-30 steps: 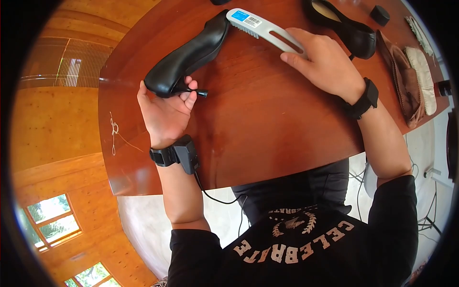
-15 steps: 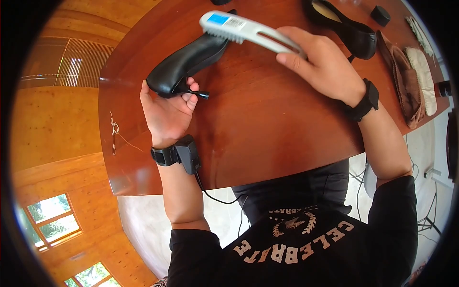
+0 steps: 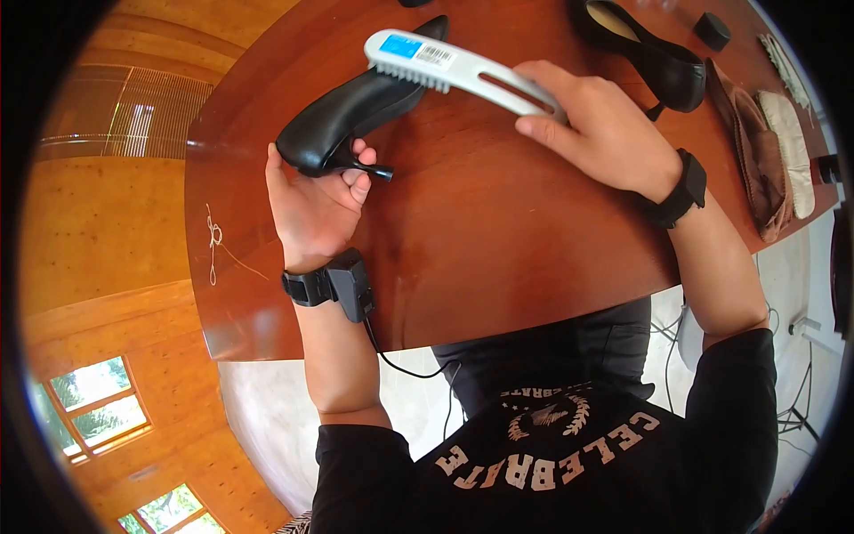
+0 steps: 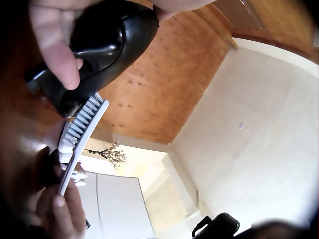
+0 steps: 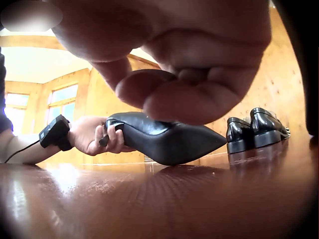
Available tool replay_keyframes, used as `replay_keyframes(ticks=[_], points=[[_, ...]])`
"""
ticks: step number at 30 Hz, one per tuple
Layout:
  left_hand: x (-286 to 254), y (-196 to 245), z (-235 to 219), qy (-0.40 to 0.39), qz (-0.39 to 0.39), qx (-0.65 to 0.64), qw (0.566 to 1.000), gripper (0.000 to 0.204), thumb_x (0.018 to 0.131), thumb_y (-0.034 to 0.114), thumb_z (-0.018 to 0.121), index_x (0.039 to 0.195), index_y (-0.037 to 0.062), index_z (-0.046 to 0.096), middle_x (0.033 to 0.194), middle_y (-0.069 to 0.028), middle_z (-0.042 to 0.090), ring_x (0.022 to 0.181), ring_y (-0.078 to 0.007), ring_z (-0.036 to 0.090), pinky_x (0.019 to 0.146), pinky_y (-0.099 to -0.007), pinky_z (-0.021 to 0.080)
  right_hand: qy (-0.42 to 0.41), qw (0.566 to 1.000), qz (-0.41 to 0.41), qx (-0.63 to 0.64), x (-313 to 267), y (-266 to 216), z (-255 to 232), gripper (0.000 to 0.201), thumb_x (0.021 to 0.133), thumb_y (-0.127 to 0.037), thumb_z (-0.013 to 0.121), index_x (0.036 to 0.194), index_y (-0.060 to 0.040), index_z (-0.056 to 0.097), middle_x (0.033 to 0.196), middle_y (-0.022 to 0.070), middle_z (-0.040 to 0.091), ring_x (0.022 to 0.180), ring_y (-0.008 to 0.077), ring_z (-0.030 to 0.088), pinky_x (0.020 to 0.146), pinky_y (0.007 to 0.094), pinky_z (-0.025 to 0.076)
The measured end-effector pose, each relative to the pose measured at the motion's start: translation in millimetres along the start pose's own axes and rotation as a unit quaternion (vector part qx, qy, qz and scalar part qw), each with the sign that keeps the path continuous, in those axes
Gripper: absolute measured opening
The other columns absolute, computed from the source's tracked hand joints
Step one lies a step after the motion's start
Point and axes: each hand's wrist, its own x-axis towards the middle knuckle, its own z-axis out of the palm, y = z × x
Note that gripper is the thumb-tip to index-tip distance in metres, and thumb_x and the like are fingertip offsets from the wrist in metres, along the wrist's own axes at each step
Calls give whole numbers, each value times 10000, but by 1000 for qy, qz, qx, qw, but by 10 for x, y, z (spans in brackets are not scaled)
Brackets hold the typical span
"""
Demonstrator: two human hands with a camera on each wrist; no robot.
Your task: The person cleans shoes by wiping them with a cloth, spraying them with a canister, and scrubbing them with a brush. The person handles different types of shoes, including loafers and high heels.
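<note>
A black high-heeled shoe lies on its side on a glossy brown table, its pointed toe turned away from me. My left hand grips it at the back, with fingers curled round the slim heel and the thumb at the heel end. In my right hand is the slotted handle of a pale grey scrub brush with a blue label. Its bristles face down over the front half of the shoe, close against the upper. In the right wrist view, curled fingers partly cover the shoe.
The matching black heel stands at the back right, near a small black round object. A brown cloth and a white pad lie along the right edge. Thin string lies left. Black loafers stand farther back.
The brush in my right hand has moved left, from beside the toe to over the front half of the shoe. My left hand keeps its hold, with the shoe shifted very slightly.
</note>
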Motion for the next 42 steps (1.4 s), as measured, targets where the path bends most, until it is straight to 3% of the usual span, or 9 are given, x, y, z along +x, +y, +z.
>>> replay_keyframes(ticks=[4,8,15,22,26,32,36,38,42], points=[[7,10,-4,3,-8,-32,999,733,1039,613,323,1334,-23,534,1161,-225,648,1064,-373,664,773,-386,603,15,996,81,-25,34,46,-48,366,946,-291,669,1172,-14,593,840,224,685,821,434,663,713,499,508],[12,-3,-9,9,-12,-77,997,723,1045,595,331,1332,-38,529,1190,-232,641,1115,-395,652,802,-394,629,-31,999,-6,-5,-15,0,1,364,936,-277,678,1165,-15,574,846,230,681,822,436,662,722,509,503],[3,-11,1,-22,-18,-121,992,715,1051,570,345,1343,-64,502,1233,-253,616,1170,-425,622,834,-425,641,-29,994,82,-62,22,44,-13,365,933,-262,683,1182,-18,574,844,219,688,825,437,659,728,513,508],[25,-50,57,-69,-23,-72,995,781,1050,593,288,1418,-78,443,1289,-281,604,1264,-455,571,916,-422,616,-55,996,-70,31,-20,-62,55,402,935,-252,677,1230,-2,568,863,219,685,812,433,653,700,504,501],[31,-83,115,-112,-24,-36,993,758,1051,573,322,1452,-64,419,1345,-302,573,1279,-457,563,979,-440,586,-75,996,-27,44,7,-126,-34,423,931,-237,679,1265,-5,561,893,224,682,837,431,653,712,494,503],[49,-165,118,-134,-9,-48,990,782,1044,591,356,1454,-75,393,1336,-318,577,1239,-455,596,982,-452,583,-7,989,-138,51,-24,-58,102,412,923,-233,683,1263,-23,580,894,214,684,814,426,655,699,475,507],[31,-159,217,-131,-14,-8,991,786,1046,585,355,1469,-77,364,1360,-313,562,1245,-467,587,994,-466,575,-53,997,-31,51,6,-124,-41,412,918,-238,681,1258,-28,586,897,210,684,816,423,656,706,479,505],[38,-163,217,-145,-7,-14,989,788,1046,586,350,1473,-77,359,1367,-315,555,1245,-467,587,995,-466,574,-30,990,-128,57,-17,-60,84,443,924,-258,682,1285,-25,573,884,210,683,818,419,660,705,485,507],[40,-154,207,-146,-14,-29,989,784,1044,585,354,1463,-77,379,1385,-313,543,1248,-462,588,995,-474,570,-25,994,-100,35,-23,-51,104,409,935,-264,672,1249,-18,580,851,216,678,803,428,653,696,497,502]])
